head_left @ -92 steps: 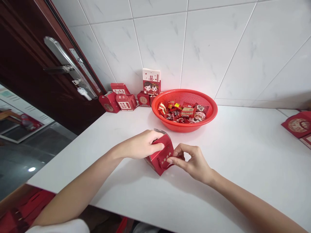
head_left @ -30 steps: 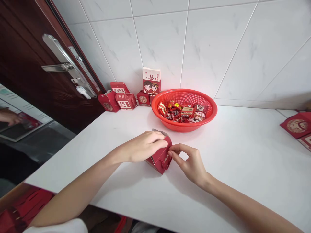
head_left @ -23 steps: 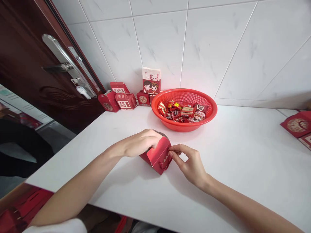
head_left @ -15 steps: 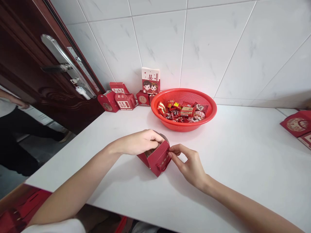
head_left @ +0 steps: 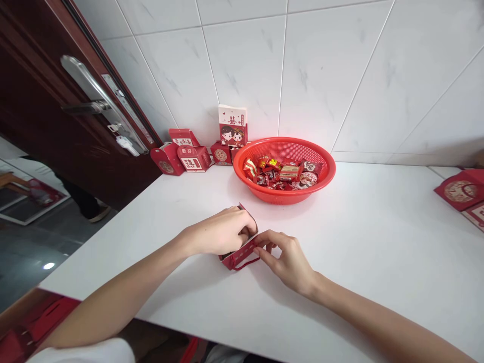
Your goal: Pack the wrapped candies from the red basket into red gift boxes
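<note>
A small red candy box (head_left: 237, 256) with a twisted red cord handle stands on the white table, its top open. My left hand (head_left: 223, 233) reaches down into it from the left with curled fingers. The fingertips are hidden inside, so what they hold cannot be seen. On the right side, my right hand (head_left: 287, 259) pinches the box wall near the upper end of the cord between thumb and fingers. Behind the box sits a red plastic basket (head_left: 283, 197) with wrapped sweets (head_left: 289, 173) in it.
Several decorated red boxes (head_left: 192, 160) stand against the tiled wall at the back left, and a white-and-red box (head_left: 233, 126) rests on top of others. Another red box (head_left: 463, 191) lies at the right edge. A dark door (head_left: 38, 101) and a person's leg (head_left: 85, 196) are at left.
The candy box has tipped more upright, its opening now facing up. My left hand has pushed slightly forward inside it, while my right hand keeps its pinch. The person at left has moved mostly out of sight.
</note>
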`<state>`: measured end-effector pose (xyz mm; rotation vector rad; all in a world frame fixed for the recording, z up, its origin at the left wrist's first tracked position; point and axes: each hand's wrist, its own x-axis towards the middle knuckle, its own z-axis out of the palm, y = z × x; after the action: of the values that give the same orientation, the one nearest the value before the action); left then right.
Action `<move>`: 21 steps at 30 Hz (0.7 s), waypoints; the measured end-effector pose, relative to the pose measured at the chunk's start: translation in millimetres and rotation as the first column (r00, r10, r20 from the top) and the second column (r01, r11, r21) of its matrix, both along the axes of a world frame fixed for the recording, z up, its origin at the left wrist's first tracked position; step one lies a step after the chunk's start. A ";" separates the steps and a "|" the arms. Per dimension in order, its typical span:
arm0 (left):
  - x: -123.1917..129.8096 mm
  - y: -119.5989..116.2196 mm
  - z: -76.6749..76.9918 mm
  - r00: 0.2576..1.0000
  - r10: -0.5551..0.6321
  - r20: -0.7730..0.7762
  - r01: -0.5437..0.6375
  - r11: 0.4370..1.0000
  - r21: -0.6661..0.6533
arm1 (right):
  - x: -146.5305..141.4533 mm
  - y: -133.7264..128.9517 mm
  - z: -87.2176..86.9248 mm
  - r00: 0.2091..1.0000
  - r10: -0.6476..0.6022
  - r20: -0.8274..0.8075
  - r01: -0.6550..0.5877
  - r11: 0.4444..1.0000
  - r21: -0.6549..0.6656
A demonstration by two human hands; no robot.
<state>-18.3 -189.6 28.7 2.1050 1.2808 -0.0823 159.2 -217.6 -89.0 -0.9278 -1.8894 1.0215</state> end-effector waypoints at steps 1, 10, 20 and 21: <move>0.3 0.2 0.4 1.000 -0.008 -0.016 0.008 1.000 0.004 | -0.5 0.3 -0.1 1.000 0.002 0.003 -0.002 1.000 -0.013; -4.1 2.8 -3.0 0.997 -0.047 0.060 0.050 0.998 -0.039 | -2.3 1.9 2.9 1.000 0.006 -0.027 -0.008 0.997 -0.071; -7.8 5.3 -1.5 0.994 -0.050 0.101 0.062 0.991 -0.116 | 0.6 2.9 5.3 0.999 -0.018 -0.028 0.015 0.994 -0.110; -7.6 5.3 -1.0 0.994 -0.053 0.097 0.063 0.992 -0.113 | 0.7 3.2 5.7 0.999 -0.028 -0.030 0.024 0.993 -0.117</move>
<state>-26.0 -184.3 27.6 2.0230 1.1329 -0.0802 160.0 -214.4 -83.3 -0.9945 -1.8030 1.1339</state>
